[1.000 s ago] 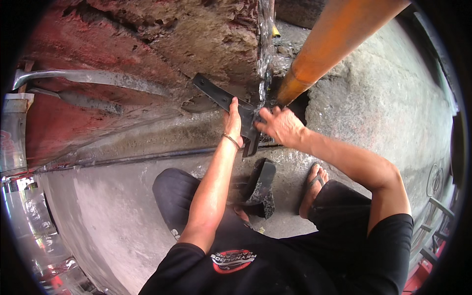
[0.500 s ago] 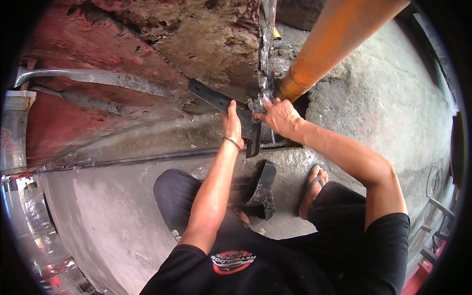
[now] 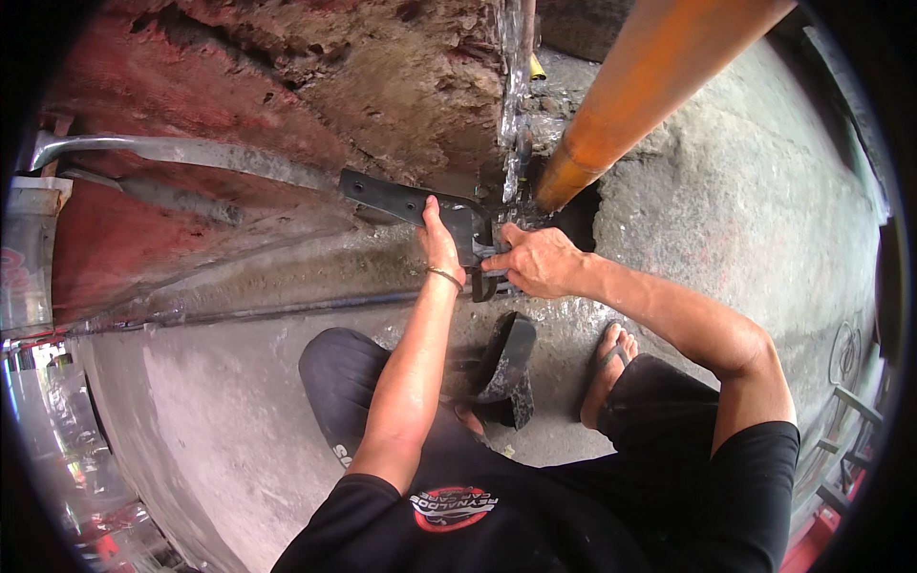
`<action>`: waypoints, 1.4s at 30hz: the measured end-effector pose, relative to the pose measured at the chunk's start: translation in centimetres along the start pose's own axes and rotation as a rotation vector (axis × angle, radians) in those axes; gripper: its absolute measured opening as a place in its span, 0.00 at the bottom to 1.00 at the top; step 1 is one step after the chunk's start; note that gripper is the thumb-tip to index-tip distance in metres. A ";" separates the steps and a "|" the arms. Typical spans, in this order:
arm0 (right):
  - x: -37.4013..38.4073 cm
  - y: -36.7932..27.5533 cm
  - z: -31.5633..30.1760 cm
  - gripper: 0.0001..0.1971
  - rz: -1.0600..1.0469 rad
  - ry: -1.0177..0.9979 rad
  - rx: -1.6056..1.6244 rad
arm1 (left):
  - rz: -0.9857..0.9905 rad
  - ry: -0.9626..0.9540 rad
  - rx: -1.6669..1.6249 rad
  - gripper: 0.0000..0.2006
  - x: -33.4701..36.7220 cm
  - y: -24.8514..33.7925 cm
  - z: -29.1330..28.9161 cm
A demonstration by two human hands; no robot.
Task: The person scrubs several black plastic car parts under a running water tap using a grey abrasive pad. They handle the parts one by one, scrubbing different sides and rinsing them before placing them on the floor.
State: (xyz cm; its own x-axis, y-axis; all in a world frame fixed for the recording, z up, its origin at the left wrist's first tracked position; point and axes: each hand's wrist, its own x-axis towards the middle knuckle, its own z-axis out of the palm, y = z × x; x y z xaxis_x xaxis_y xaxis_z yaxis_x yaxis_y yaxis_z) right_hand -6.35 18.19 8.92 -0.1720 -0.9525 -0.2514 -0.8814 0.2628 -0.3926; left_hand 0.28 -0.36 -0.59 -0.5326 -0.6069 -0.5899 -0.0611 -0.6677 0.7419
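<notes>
My left hand (image 3: 441, 246) is closed around a black angled bracket-like part (image 3: 382, 193), its thumb lying along the flat arm with holes. The part's bent end points down toward the floor. Against that bent end, the curled fingers of my right hand (image 3: 543, 262) press from the right; whatever they hold, if anything, is too wet and small to make out. A stream of water (image 3: 513, 95) falls beside the hands and splashes behind the part. On the concrete between my feet lies a second curved black piece (image 3: 516, 353), wet at its lower end.
An orange pole (image 3: 630, 95) slants down to a dark hole beside my right hand. A worn red and brown wall (image 3: 287, 76) rises ahead, with a long grey curved strip (image 3: 191, 151) against it. A clear plastic container (image 3: 29, 258) stands far left.
The black part has shifted slightly left and its flat arm has levelled a little. My right hand has slid down from its upper middle to its lower bent end.
</notes>
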 end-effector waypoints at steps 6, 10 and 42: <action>2.2 2.9 -1.2 0.22 0.157 0.008 -0.355 | -0.144 -0.159 -0.037 0.26 -1.8 -0.1 1.0; 2.2 2.1 -1.0 0.22 0.135 0.018 -0.329 | -0.162 -0.198 -0.031 0.38 -0.8 -0.2 0.2; 3.5 0.6 -1.6 0.18 0.279 0.125 -0.088 | -0.125 -0.388 0.104 0.50 -3.8 -0.4 -0.1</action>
State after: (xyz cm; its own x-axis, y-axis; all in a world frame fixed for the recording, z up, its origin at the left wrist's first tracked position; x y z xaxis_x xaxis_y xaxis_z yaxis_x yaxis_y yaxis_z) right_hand -8.19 14.74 9.19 -0.4602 -0.8586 -0.2259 -0.8264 0.5073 -0.2445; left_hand 2.45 2.19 1.31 -0.7928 -0.3031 -0.5287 -0.2200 -0.6668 0.7121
